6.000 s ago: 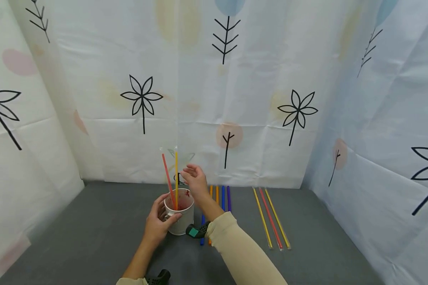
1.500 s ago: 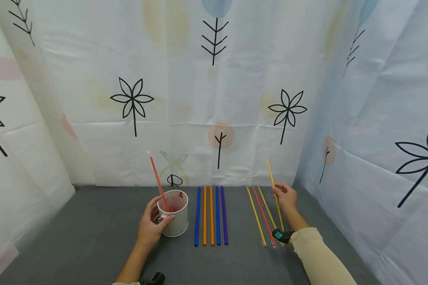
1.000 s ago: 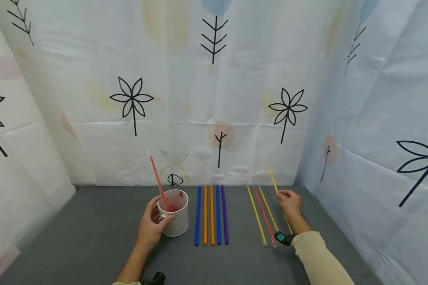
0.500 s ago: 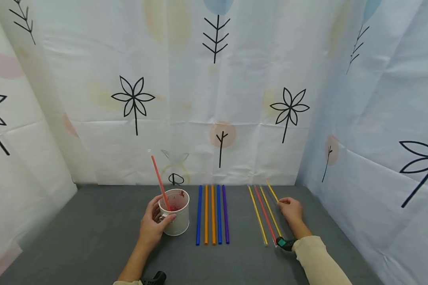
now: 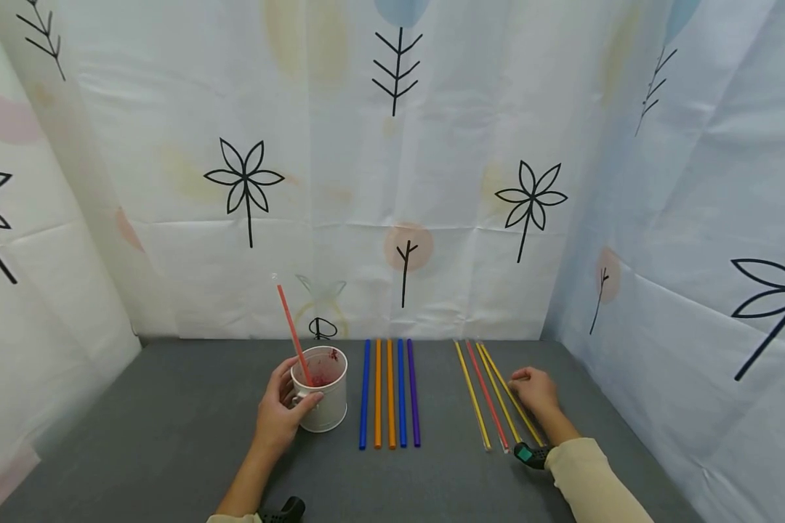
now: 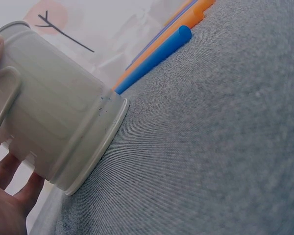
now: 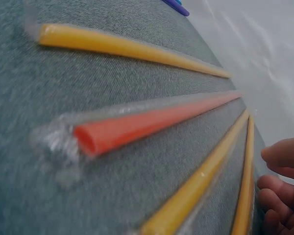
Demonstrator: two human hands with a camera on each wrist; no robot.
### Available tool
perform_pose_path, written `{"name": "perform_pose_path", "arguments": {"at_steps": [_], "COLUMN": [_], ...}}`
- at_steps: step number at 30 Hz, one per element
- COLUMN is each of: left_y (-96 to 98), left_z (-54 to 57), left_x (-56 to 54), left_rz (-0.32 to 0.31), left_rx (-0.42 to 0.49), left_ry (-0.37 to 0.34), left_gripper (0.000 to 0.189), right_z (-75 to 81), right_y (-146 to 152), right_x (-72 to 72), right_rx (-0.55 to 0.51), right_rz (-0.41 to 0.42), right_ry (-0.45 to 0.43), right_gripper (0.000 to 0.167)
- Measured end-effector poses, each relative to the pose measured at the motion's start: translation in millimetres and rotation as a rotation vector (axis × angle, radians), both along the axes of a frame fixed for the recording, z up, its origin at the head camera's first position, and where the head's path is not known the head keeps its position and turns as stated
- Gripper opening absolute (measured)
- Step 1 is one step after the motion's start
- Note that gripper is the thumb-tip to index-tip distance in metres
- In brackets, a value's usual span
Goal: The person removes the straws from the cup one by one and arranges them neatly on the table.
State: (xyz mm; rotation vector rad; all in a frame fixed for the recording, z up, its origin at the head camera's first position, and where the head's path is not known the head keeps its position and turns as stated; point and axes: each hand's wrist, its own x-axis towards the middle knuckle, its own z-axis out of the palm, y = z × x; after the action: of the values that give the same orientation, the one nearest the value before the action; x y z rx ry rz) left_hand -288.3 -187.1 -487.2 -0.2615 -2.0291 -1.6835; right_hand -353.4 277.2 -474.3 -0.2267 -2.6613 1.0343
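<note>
My left hand [image 5: 281, 414] grips a whitish mug [image 5: 327, 410] standing on the table, thumb near its rim and fingers around its far side. Red stains mark the inside of the mug. A red straw [image 5: 291, 319] in clear wrap leans in it. My right hand [image 5: 535, 392] is just beside the rightmost yellow straw [image 5: 522, 412], fingers loosely bent and holding nothing. In the right wrist view, a small gap separates the fingertips from that yellow straw [image 7: 246, 181]. To its left lie another yellow straw [image 5: 498, 392], a red straw [image 5: 488, 396] and a further yellow straw [image 5: 472, 396].
Between the mug and the wrapped straws lies a row of straws on the grey table [image 5: 137, 436]: a blue straw [image 5: 364, 396], two orange ones, another blue one and a purple straw [image 5: 414, 396]. A patterned white curtain [image 5: 366, 181] stands behind and at both sides.
The yellow straw left the mug and was carried right. It has been lowered beside the other wrapped straws, and my right hand has let it go. The left hand still holds the mug.
</note>
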Motion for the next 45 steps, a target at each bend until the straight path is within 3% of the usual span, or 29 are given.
{"name": "perform_pose_path", "arguments": {"at_steps": [7,17,21,24,32,35,40,45], "left_y": [0.1,0.2,0.9,2.1,8.2,6.8,2.1,0.2], "left_z": [1.9,0.1,0.7,3.8,26.4,21.1,3.0,-1.7], "left_x": [-0.5,0.0,0.9,2.7,19.1,15.4,2.0,-2.8], "left_rz": [-0.003,0.004,-0.001,-0.005,-0.006,-0.009,0.003,0.004], "left_rx": [0.007,0.006,0.009,0.007,0.002,0.003,0.002,0.008], "left_ry": [0.022,0.012,0.017,0.015,-0.002,-0.012,-0.011,0.026], "left_gripper": [0.074,0.074,0.075,0.075,0.074,0.074,0.074,0.074], "right_z": [2.5,0.0,-1.1,-1.6,-1.4,-1.8,-1.4,0.4], "right_y": [8,10,9,8,7,9,13,14], "right_x": [10.3,24.2,27.2,27.8,27.6,27.4,26.2,26.7], "right_rx": [0.06,0.095,0.103,0.108,0.113,0.117,0.082,0.036], "right_rz": [0.115,0.161,0.143,0.125,0.114,0.125,0.139,0.153], "right_ry": [-0.045,-0.088,-0.082,-0.08,-0.059,-0.062,-0.091,-0.127], "right_gripper": [0.016,0.019,0.02,0.021,0.02,0.021,0.023,0.025]}}
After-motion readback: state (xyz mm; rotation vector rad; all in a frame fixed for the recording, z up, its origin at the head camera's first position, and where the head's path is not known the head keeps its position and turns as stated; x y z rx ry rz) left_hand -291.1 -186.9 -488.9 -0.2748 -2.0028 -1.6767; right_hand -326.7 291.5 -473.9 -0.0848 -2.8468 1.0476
